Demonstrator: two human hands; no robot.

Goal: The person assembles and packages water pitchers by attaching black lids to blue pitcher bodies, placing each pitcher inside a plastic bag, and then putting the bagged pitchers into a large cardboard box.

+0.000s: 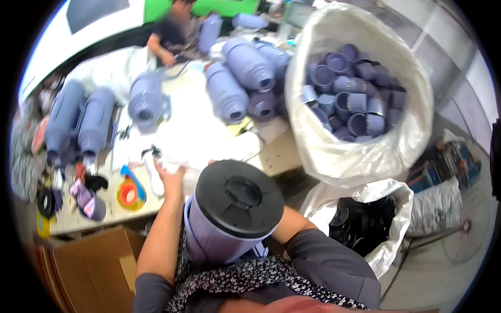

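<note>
Table [284, 151] at twelve | left hand [171, 180] at eleven, right hand [211, 161] mostly hidden: can't tell grips | steady your lidded flask [229, 229]

Glare bleaches the white sheet [180, 117] within a black-rimmed fisheye view.

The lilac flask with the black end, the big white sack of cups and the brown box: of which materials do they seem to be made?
Lilac flask: probably hard moulded plastic, smooth and evenly coloured; its black end looks like duller plastic.
White sack: likely plastic, sheet or weave, creased and shiny.
Brown box: looks like cardboard, matt, with flat flaps.
</note>
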